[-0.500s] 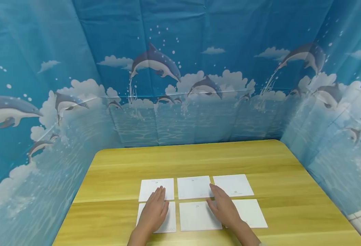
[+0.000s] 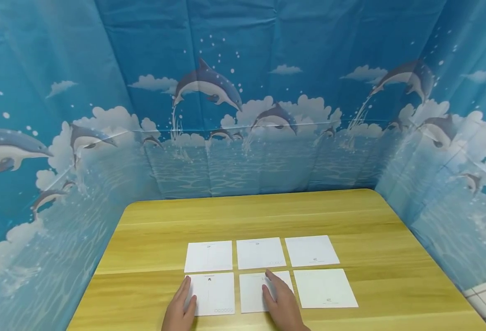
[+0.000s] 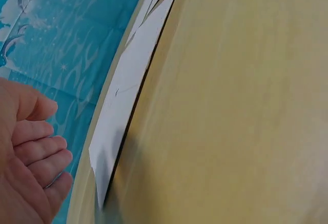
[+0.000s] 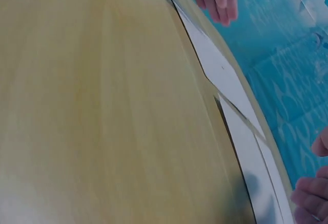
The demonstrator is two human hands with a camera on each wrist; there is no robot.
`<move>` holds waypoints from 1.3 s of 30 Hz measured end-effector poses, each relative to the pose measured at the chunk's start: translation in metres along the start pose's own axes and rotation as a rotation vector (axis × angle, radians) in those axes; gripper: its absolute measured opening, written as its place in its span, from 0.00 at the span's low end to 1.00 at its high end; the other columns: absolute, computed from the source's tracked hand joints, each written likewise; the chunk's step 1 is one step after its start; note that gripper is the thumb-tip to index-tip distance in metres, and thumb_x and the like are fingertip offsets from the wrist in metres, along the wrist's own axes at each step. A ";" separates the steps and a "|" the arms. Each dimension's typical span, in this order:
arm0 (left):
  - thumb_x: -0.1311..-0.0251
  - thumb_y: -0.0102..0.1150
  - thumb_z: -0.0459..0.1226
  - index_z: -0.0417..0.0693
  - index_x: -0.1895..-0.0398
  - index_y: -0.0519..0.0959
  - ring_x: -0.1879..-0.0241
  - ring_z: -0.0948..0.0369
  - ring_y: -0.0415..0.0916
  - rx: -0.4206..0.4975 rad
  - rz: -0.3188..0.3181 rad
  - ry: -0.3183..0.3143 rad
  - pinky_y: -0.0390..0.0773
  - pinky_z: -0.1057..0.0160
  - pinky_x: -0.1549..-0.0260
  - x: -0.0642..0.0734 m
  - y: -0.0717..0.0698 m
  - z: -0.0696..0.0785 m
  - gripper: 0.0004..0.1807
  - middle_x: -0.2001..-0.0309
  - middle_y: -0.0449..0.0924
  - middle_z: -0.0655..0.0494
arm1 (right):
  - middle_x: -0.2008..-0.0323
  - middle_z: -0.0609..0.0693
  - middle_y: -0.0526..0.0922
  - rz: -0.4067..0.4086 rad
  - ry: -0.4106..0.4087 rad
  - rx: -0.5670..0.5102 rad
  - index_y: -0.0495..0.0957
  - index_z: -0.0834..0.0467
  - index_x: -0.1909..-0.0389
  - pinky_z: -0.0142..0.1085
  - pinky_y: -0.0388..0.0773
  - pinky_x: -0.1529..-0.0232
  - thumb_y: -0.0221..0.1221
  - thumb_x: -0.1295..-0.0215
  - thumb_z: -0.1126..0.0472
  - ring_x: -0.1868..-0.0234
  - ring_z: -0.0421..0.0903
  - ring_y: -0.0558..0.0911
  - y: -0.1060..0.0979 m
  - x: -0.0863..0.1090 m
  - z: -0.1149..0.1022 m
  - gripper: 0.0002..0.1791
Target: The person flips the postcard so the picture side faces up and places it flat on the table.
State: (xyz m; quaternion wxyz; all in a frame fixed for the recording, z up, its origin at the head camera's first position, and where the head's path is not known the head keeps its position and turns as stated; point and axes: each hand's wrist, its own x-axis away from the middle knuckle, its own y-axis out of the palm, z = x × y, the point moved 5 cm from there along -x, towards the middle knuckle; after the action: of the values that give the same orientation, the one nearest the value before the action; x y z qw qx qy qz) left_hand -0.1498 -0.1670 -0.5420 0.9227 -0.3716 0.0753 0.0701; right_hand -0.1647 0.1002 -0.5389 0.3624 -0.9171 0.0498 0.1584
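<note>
White cards with small printed emblems lie in two rows of three. In the head view, my left hand (image 2: pixel 179 305) is at the left edge of the front-left card (image 2: pixel 214 294), covering a bit of it. My right hand (image 2: pixel 283 301) hovers over the right part of the front-middle card (image 2: pixel 251 294), hiding that side. Both hands hold nothing. The left wrist view shows my left hand (image 3: pixel 36 157) with relaxed fingers above the table, beside a card (image 3: pixel 128 75). At the edge of the right wrist view, my right hand (image 4: pixel 312 198) appears with loose fingers.
Beyond lie the back-left card (image 2: pixel 208 262), back-middle card (image 2: pixel 260 257) and back-right card (image 2: pixel 312 248). The front-right card (image 2: pixel 325 294) sits right of my right hand. The wood-grain table (image 2: pixel 143 230) meets a blue dolphin curtain (image 2: pixel 243 165) behind and at the sides.
Both hands have moved back toward me and to the left. My left hand has uncovered most of the left cards, and my right hand has come off the front-right card.
</note>
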 end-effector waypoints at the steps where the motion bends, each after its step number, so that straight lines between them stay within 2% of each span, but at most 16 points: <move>1: 0.42 0.54 0.30 0.29 0.40 0.64 0.41 0.44 0.61 0.006 0.006 0.003 0.62 0.48 0.45 0.001 0.000 -0.002 0.26 0.39 0.63 0.37 | 0.50 0.57 0.78 -0.009 0.006 -0.019 0.72 0.67 0.47 0.49 0.69 0.49 0.56 0.38 0.61 0.48 0.56 0.74 0.003 0.000 -0.003 0.20; 4: 0.44 0.55 0.28 0.28 0.41 0.65 0.42 0.43 0.63 0.018 0.029 0.024 0.63 0.48 0.47 0.005 -0.001 -0.007 0.26 0.40 0.65 0.35 | 0.51 0.58 0.78 -0.055 0.024 -0.095 0.71 0.69 0.47 0.48 0.71 0.50 0.55 0.37 0.61 0.48 0.56 0.75 0.012 0.001 -0.013 0.21; 6: 0.44 0.55 0.28 0.27 0.41 0.65 0.42 0.42 0.63 0.029 0.040 0.004 0.63 0.48 0.47 0.008 -0.003 -0.011 0.26 0.41 0.65 0.34 | 0.51 0.59 0.78 -0.091 0.050 -0.176 0.70 0.70 0.46 0.46 0.71 0.50 0.55 0.36 0.61 0.49 0.55 0.76 0.019 0.002 -0.021 0.21; 12: 0.40 0.50 0.29 0.26 0.39 0.61 0.41 0.38 0.57 0.174 0.012 -0.185 0.58 0.44 0.45 0.016 -0.011 -0.025 0.27 0.40 0.60 0.31 | 0.48 0.66 0.73 -0.216 0.155 -0.460 0.63 0.74 0.42 0.46 0.68 0.47 0.51 0.34 0.59 0.46 0.58 0.73 0.042 0.005 -0.044 0.27; 17: 0.37 0.47 0.32 0.27 0.37 0.57 0.38 0.36 0.50 0.275 -0.041 -0.285 0.54 0.42 0.42 0.017 -0.012 -0.030 0.28 0.37 0.54 0.30 | 0.45 0.70 0.69 -0.254 0.194 -0.547 0.59 0.78 0.41 0.46 0.66 0.46 0.49 0.32 0.58 0.44 0.62 0.69 0.053 0.006 -0.055 0.29; 19: 0.37 0.46 0.32 0.27 0.36 0.57 0.37 0.37 0.49 0.305 -0.043 -0.302 0.52 0.43 0.42 0.017 -0.011 -0.031 0.28 0.36 0.53 0.31 | 0.45 0.71 0.68 -0.263 0.200 -0.543 0.58 0.78 0.41 0.46 0.66 0.46 0.49 0.32 0.58 0.44 0.62 0.69 0.055 0.006 -0.056 0.30; 22: 0.39 0.48 0.31 0.27 0.37 0.58 0.37 0.38 0.50 0.325 -0.021 -0.295 0.53 0.43 0.41 0.017 -0.009 -0.030 0.27 0.37 0.55 0.31 | 0.46 0.70 0.69 -0.264 0.174 -0.484 0.59 0.78 0.41 0.47 0.66 0.46 0.50 0.33 0.58 0.45 0.62 0.70 0.057 0.005 -0.057 0.29; 28: 0.38 0.49 0.32 0.26 0.38 0.59 0.38 0.38 0.52 0.322 -0.008 -0.283 0.53 0.43 0.42 0.016 -0.008 -0.027 0.27 0.37 0.56 0.31 | 0.46 0.69 0.70 -0.281 0.137 -0.363 0.62 0.77 0.43 0.53 0.63 0.45 0.51 0.34 0.57 0.45 0.62 0.70 0.058 0.004 -0.058 0.29; 33: 0.39 0.48 0.31 0.26 0.40 0.62 0.39 0.37 0.53 0.295 0.019 -0.346 0.55 0.42 0.43 0.012 -0.011 -0.026 0.25 0.39 0.59 0.31 | 0.47 0.70 0.70 -0.291 0.130 -0.346 0.62 0.77 0.43 0.55 0.61 0.44 0.52 0.35 0.57 0.44 0.64 0.68 0.058 0.003 -0.057 0.29; 35: 0.39 0.47 0.30 0.25 0.41 0.62 0.40 0.38 0.55 0.310 0.038 -0.387 0.58 0.43 0.44 0.009 -0.012 -0.026 0.24 0.40 0.60 0.32 | 0.47 0.70 0.70 -0.290 0.131 -0.337 0.63 0.77 0.43 0.56 0.60 0.44 0.52 0.35 0.57 0.43 0.64 0.68 0.058 0.002 -0.057 0.29; 39: 0.38 0.45 0.29 0.23 0.43 0.63 0.41 0.39 0.58 0.361 0.065 -0.427 0.62 0.46 0.45 0.006 -0.012 -0.023 0.22 0.42 0.63 0.32 | 0.47 0.70 0.70 -0.288 0.141 -0.337 0.63 0.77 0.44 0.56 0.59 0.43 0.53 0.36 0.58 0.43 0.65 0.67 0.058 0.002 -0.057 0.29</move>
State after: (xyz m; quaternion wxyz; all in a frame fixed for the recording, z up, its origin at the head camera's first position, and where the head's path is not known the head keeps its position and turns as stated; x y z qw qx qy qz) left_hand -0.1437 -0.1916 -0.5515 0.9661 -0.1755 -0.0976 0.1620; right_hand -0.1603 0.0185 -0.5380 0.2185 -0.9711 -0.0836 0.0464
